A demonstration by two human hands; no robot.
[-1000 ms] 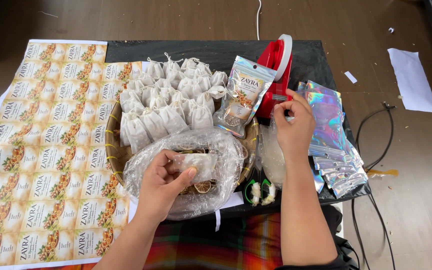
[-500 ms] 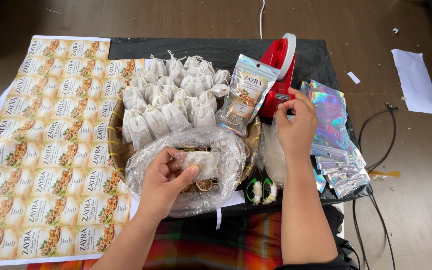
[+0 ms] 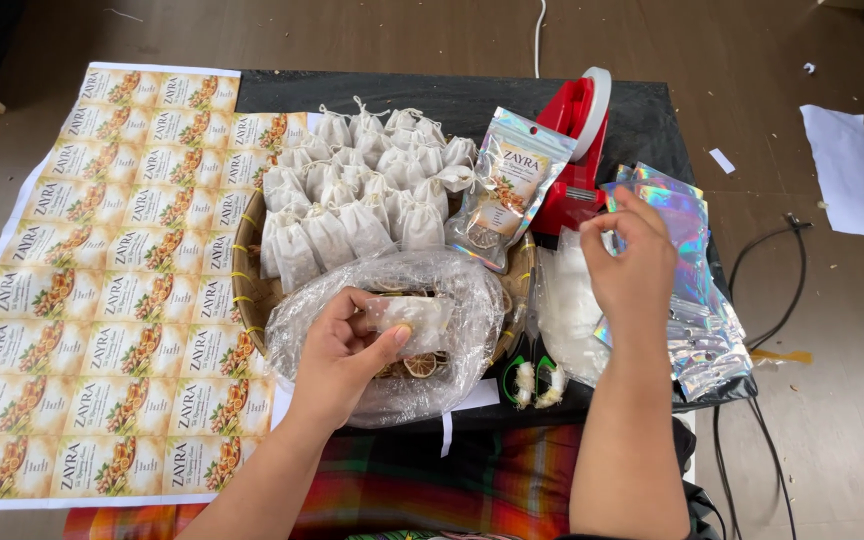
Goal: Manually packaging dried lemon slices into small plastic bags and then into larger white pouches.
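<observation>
Fingers of your left hand (image 3: 347,350) pinched a small white sachet (image 3: 410,312) over the clear plastic bag (image 3: 462,300), while your right hand (image 3: 632,262) gripped tape at the red dispenser (image 3: 574,150).

Home packing spot, label sheets (image 3: 102,280), foil pouches (image 3: 692,270), floor-level table (image 3: 452,100)

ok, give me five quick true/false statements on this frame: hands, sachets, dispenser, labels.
1. The left hand holds a small sachet over the clear plastic bag. True.
2. The right hand rests on the label sheet. False: it is up by the red tape dispenser, on the far side from the sheet.
3. The white drawstring sachets are piled in a woven basket. True.
4. The tape dispenser is blue. False: it is red.
5. Holographic pouches lie stacked to the right of the right hand. True.
</observation>
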